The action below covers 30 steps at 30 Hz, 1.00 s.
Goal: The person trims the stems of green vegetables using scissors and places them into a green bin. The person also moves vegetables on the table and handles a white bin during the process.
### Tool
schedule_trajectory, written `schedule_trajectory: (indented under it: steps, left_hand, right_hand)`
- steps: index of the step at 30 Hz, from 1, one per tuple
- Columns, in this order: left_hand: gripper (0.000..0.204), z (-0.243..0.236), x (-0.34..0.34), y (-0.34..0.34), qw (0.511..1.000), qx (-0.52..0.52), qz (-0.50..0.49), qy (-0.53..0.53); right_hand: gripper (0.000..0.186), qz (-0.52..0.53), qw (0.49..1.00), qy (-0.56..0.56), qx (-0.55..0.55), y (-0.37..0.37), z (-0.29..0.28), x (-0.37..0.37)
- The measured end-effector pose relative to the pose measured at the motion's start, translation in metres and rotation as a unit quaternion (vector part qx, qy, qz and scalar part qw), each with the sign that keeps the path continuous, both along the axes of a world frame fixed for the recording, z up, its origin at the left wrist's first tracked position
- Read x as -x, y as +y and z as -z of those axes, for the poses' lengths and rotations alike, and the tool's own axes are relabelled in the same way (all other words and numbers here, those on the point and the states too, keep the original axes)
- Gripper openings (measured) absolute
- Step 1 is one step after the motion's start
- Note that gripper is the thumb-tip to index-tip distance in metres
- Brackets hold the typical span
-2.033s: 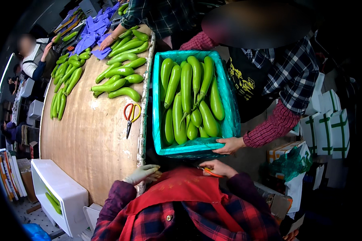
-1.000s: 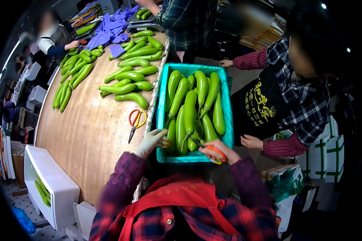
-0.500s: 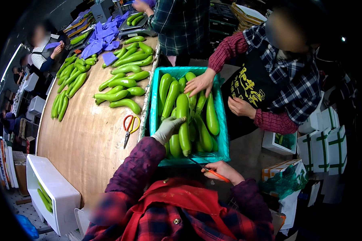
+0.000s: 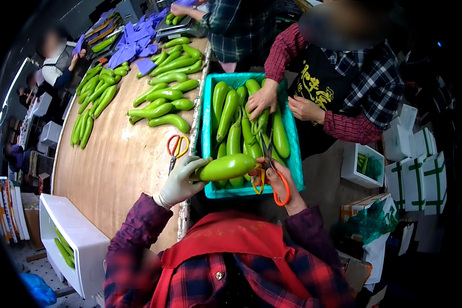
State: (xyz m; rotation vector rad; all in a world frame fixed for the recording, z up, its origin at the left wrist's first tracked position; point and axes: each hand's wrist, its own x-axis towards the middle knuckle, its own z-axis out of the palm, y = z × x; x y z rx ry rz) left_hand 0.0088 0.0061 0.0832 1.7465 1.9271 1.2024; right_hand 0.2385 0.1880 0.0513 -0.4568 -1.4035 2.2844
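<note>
My left hand (image 4: 181, 181), in a pale glove, is closed round one end of a long green eggplant (image 4: 227, 168). The eggplant lies level over the near side of a crate (image 4: 206, 126) lined with turquoise plastic. In my bare right hand (image 4: 292, 191) is a pair of scissors (image 4: 268, 154) with orange and yellow handles, its blades pointing away from me over the crate. The right fingers are close to the eggplant's other end; whether they touch it I cannot tell. Several more green eggplants (image 4: 227, 117) fill the crate.
Across the crate a co-worker's hand (image 4: 262, 100) reaches in among the eggplants. On the wooden table (image 4: 118, 159) at left lie rows of eggplants (image 4: 167, 94), another pair of scissors (image 4: 175, 149) and purple cloths (image 4: 133, 41). White foam boxes (image 4: 82, 251) stand left and right.
My left hand has lifted an eggplant toward me and left, turning it level. The scissors have swung from pointing left to pointing away. The co-worker's hand has shifted within the crate.
</note>
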Motion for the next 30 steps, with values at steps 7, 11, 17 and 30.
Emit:
schedule_trajectory:
  steps: [7, 11, 17, 30]
  left_hand:
    - [0.063, 0.001, 0.03, -0.029, 0.993, 0.077, 0.075, 0.056]
    - [0.061, -0.002, 0.045, -0.045, 0.981, 0.03, -0.069, 0.178]
    - [0.057, 0.042, 0.057, -0.096, 0.91, -0.044, -0.346, -0.222]
    - [0.053, 0.047, -0.005, -0.027, 0.523, -0.12, -0.106, -0.837]
  right_hand:
    - [0.04, -0.062, 0.994, -0.085, 0.028, -0.038, 0.0, 0.039]
    - [0.037, -0.051, 0.993, -0.041, 0.099, -0.044, 0.013, 0.049]
    - [0.042, -0.016, 0.992, -0.026, 0.123, -0.056, 0.011, 0.056]
    - [0.047, -0.068, 0.997, 0.027, 0.0, -0.065, 0.005, 0.084]
